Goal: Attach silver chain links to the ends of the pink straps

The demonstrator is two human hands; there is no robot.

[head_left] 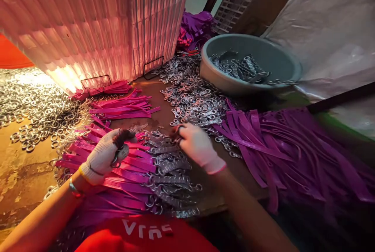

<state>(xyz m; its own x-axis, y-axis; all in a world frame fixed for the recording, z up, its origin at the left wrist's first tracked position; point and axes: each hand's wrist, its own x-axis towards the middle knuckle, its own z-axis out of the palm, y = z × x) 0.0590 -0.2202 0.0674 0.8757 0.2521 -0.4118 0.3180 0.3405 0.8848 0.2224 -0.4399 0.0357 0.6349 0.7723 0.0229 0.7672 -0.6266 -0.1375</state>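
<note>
My left hand (110, 152), in a white knit glove with dark fingertips, is closed around metal rings (116, 161) that show below its fingers. It hovers over a row of magenta straps (129, 168) whose right ends carry rings and silvery metal links (172, 166). My right hand (195, 142), also gloved and slightly blurred, has its fingers pinched together by the near edge of a heap of metal clasps (196, 99). What lies between those fingertips is too small to make out.
Loose rings (38, 103) are piled at left. Behind stands a ribbed, translucent panel (88, 25) lit from within, with wire handles. A grey basin (249, 64) of metal parts sits back right. More purple straps (278, 146) spread at right, beside plastic sheeting (331, 29).
</note>
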